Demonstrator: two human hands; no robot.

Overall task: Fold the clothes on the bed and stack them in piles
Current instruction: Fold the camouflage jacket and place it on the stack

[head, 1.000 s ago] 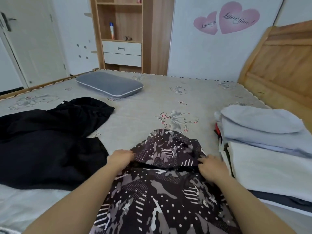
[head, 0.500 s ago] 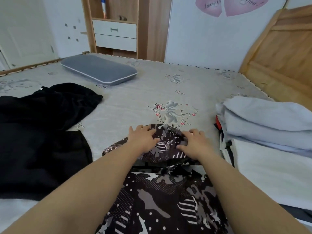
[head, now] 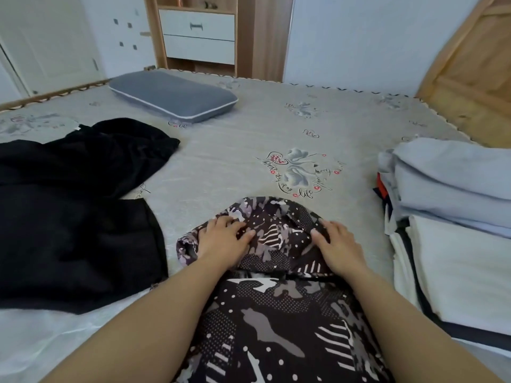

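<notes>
— Item one?
— Patterned garment point(head: 279, 308), dark brown with grey camouflage patches, white dots and stripes. It lies on the near middle of the bed point(head: 249, 139), running from the bottom edge of view up to a rumpled far end.

— Your hands?
— My left hand point(head: 221, 241) lies flat on that far end, left side, fingers spread and straight, pressing the cloth, not grasping it. My right hand point(head: 338, 246) lies flat on the right side, likewise pressing with extended fingers.

— Item two?
— Black clothes point(head: 74, 205), unfolded, heaped at near left.

— Item three?
— Stack of folded clothes point(head: 453, 217) at right: pale blue pieces farther, a white piece nearer, dark layers beneath.

— Others?
— Grey pillow point(head: 172, 95), far left on the bed. Wooden headboard point(head: 470, 73), far right. Wooden cabinet with white drawers point(head: 197, 37), beyond the bed.
</notes>
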